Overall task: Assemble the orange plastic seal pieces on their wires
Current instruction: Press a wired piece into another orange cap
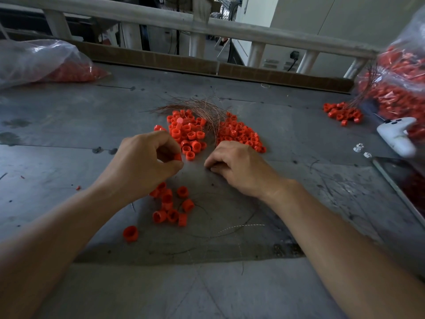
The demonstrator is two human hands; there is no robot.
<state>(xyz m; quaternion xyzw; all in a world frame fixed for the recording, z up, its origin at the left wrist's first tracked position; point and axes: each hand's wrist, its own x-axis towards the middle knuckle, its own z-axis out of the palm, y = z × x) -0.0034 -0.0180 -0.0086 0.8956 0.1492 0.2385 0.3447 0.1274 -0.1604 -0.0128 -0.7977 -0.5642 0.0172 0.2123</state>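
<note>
Legible text: none found.
No lettering resolves on the orange seal pieces [188,134], the far-left plastic bag [34,58], or the white handheld device [397,137] at right; its dark spots are possibly buttons, not print.

A: Where's the left hand [147,162]?
B: Knuckles up, fingers curled; thumb and forefinger pinch a piece [177,157].
A: And the right hand [239,168]?
B: Near it, palm down, fingers curled under, tips pointing toward the left hand. Whether they hold anything, I can't tell.
A: The arms?
B: Left forearm [57,226] and right forearm [333,226] are bare, angling inward from the bottom corners.
</note>
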